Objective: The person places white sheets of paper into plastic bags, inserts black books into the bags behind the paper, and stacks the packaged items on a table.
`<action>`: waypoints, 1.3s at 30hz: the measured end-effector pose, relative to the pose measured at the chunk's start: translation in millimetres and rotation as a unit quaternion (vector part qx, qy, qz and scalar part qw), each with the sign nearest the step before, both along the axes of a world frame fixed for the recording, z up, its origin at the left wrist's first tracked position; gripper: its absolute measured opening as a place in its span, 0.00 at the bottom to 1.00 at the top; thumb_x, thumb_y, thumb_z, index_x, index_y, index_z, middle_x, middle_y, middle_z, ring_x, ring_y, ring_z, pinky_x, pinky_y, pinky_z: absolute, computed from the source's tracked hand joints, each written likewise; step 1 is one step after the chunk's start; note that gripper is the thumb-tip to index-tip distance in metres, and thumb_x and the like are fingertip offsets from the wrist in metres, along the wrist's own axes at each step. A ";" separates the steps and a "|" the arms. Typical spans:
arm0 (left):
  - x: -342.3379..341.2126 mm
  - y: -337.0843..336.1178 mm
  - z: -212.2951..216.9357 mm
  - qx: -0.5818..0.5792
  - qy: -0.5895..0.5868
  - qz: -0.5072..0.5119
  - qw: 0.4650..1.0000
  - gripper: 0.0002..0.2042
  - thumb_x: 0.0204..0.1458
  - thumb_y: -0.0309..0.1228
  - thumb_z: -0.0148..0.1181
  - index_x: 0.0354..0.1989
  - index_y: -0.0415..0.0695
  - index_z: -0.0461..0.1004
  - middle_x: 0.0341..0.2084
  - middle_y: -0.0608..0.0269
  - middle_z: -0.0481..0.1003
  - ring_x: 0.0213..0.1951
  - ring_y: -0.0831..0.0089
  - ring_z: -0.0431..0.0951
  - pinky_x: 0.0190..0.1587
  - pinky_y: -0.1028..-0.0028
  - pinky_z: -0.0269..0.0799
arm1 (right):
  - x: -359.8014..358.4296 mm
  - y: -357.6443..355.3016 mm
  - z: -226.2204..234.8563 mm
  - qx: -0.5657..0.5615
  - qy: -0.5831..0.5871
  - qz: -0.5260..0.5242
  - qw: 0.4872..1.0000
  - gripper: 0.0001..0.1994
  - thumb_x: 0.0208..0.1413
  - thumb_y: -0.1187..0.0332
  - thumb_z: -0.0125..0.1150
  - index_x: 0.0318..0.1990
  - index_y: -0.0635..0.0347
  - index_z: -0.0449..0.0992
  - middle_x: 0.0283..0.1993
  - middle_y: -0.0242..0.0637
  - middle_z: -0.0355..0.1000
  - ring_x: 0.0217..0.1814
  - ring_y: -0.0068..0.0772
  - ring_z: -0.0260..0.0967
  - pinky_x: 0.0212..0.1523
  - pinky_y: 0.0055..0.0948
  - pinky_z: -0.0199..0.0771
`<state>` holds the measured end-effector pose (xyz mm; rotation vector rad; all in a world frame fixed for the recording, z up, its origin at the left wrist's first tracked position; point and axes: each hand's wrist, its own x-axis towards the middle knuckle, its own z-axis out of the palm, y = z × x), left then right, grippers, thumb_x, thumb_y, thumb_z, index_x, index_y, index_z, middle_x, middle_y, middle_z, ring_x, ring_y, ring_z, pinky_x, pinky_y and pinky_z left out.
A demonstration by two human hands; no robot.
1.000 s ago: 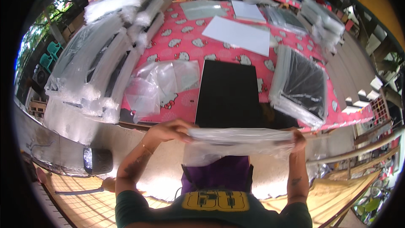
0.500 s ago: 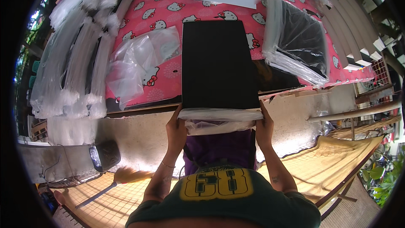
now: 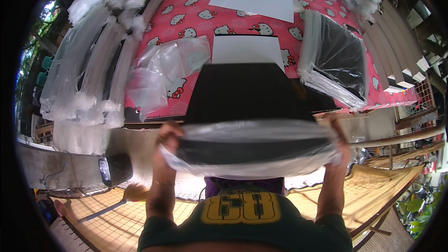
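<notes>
Both hands' fingers point(image 3: 167, 133) around plastic sleeve point(image 3: 252, 151)

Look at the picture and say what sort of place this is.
Probably an informal outdoor packing spot: a table under a pink cartoon-print cloth, many black boards in clear plastic bags, and greenery beyond.

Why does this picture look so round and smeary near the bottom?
Head view: a fisheye lens bends the pink patterned tablecloth edges and leaves black corners; the clear plastic bag over the flat black board, held by the left hand and right hand, is close and blurred, with pale daylight sheen.
</notes>
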<state>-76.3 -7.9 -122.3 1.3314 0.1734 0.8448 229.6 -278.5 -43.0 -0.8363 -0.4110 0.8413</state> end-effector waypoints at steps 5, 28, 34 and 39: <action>78.8 33.0 130.3 -0.307 -0.295 -0.167 0.889 0.19 0.61 0.33 0.45 0.58 0.40 0.62 0.56 0.53 0.66 0.57 0.60 0.66 0.60 0.58 0.59 | 53.0 89.7 57.7 0.207 -0.012 0.111 0.972 0.28 0.58 0.68 0.53 0.65 0.56 0.52 0.59 0.39 0.62 0.62 0.38 0.60 0.62 0.41 0.59; 268.7 48.6 59.8 -0.059 0.177 -0.021 0.982 0.13 0.57 0.39 0.53 0.42 0.42 0.70 0.29 0.65 0.71 0.31 0.78 0.74 0.30 0.73 0.74 | 146.5 98.7 -27.8 -0.062 -0.138 -0.246 0.957 0.17 0.59 0.64 0.55 0.54 0.53 0.63 0.32 0.28 0.65 0.24 0.18 0.60 0.20 0.17 0.64; 394.5 -22.4 37.9 -0.236 0.083 -0.185 0.950 0.09 0.58 0.30 0.49 0.42 0.37 0.67 0.34 0.57 0.73 0.33 0.65 0.79 0.37 0.68 0.77 | 218.4 1.5 -28.8 -0.029 -0.020 -0.328 0.944 0.15 0.59 0.76 0.45 0.54 0.64 0.61 0.37 0.39 0.65 0.31 0.30 0.67 0.42 0.36 0.80; 446.1 -64.6 14.0 -0.287 0.101 -0.163 0.938 0.04 0.56 0.22 0.47 0.37 0.35 0.65 0.34 0.55 0.71 0.37 0.57 0.79 0.42 0.62 0.77 | 254.8 -56.6 -59.4 -0.085 -0.007 -0.347 0.934 0.12 0.57 0.80 0.40 0.49 0.71 0.60 0.38 0.45 0.66 0.38 0.38 0.71 0.47 0.40 0.79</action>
